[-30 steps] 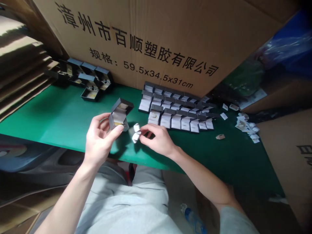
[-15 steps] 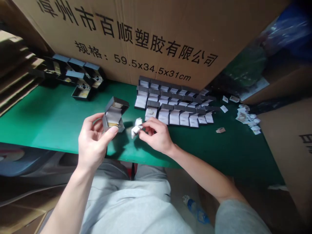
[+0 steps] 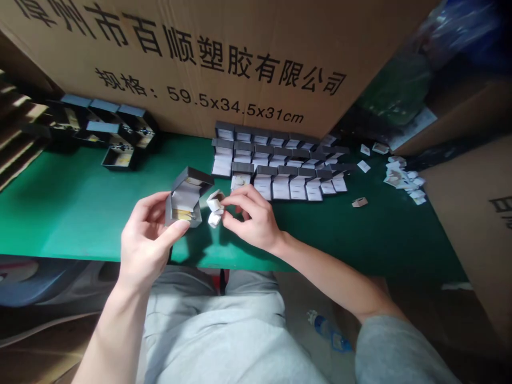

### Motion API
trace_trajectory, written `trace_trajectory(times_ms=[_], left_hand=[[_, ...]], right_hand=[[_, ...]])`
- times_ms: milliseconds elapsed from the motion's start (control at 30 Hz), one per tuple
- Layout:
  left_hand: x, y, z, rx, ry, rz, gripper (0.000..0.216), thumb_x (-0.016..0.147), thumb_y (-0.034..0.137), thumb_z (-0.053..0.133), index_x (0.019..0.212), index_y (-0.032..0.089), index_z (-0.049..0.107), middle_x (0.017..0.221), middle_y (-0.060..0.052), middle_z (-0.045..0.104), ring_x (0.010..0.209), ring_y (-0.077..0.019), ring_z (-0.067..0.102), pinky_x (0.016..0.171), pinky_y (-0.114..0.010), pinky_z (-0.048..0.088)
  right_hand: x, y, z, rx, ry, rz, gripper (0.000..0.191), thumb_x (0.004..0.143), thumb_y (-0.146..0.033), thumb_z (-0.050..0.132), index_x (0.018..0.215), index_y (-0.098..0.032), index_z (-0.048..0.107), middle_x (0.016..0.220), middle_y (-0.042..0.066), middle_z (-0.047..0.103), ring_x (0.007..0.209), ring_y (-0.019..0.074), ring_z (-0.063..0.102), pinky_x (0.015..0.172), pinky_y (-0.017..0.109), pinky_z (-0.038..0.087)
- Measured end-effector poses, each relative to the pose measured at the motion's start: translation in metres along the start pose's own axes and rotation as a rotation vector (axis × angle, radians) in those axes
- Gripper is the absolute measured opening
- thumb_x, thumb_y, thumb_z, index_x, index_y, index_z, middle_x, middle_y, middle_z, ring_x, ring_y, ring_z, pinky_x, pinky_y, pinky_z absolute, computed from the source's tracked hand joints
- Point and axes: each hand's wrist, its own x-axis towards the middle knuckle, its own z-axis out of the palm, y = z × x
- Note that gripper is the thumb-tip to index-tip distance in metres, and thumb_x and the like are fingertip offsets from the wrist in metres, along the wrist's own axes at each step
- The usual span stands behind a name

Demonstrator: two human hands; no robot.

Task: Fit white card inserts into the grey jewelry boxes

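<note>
My left hand [image 3: 146,234] grips a small dark grey jewelry box [image 3: 187,200], its hinged lid raised, white lining inside and a yellowish strip at the bottom. Just to its right, the fingertips of my right hand [image 3: 254,216] pinch a folded white insert [image 3: 215,205], apart from the box. Behind my right hand stand rows of similar open boxes [image 3: 280,178] with white inserts in them. More open black boxes [image 3: 120,156] sit at the back left, with yellowish bottoms showing in some.
A large printed cardboard carton [image 3: 192,64] walls off the back of the green table [image 3: 60,213]. Loose white inserts [image 3: 400,178] lie at the right, near another carton [image 3: 472,213]. A plastic bottle [image 3: 330,330] lies on the floor.
The white insert has turned in my right fingers and come closer to the box. My left hand still holds the box, and the camera view has shifted slightly.
</note>
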Motion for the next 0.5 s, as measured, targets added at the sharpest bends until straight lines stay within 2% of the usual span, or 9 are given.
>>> trace_trajectory(times_ms=[167, 400, 500], left_hand=[[0.0007, -0.0023, -0.0028, 0.008, -0.051, 0.016, 0.058, 0.065, 0.026, 0.1, 0.117, 0.025, 0.076, 0.111, -0.004, 0.078, 0.102, -0.0157, 0.075, 0.082, -0.016, 0.061], [0.0009, -0.0034, -0.0036, 0.015, -0.071, 0.022, 0.059, 0.066, 0.025, 0.1, 0.119, 0.023, 0.076, 0.113, -0.005, 0.079, 0.101, -0.0145, 0.075, 0.081, -0.014, 0.061], [0.0008, -0.0039, -0.0047, 0.021, -0.088, 0.023, 0.059, 0.068, 0.023, 0.099, 0.121, 0.024, 0.075, 0.114, -0.005, 0.079, 0.102, -0.0139, 0.075, 0.083, -0.014, 0.06]], right_hand=[[0.0009, -0.0006, -0.0011, 0.012, 0.063, -0.069, 0.008, 0.1, -0.024, 0.065, 0.102, -0.023, 0.072, 0.102, 0.006, 0.068, 0.085, 0.0152, 0.069, 0.081, 0.03, 0.066], [-0.0002, 0.0003, -0.0009, -0.017, 0.08, -0.14, 0.005, 0.1, -0.021, 0.065, 0.1, -0.021, 0.07, 0.099, 0.005, 0.068, 0.079, 0.0129, 0.07, 0.078, 0.027, 0.066], [0.0007, -0.0015, -0.0026, 0.003, 0.119, -0.147, 0.005, 0.099, -0.019, 0.066, 0.099, -0.022, 0.069, 0.099, 0.006, 0.07, 0.083, 0.0146, 0.071, 0.08, 0.029, 0.066]])
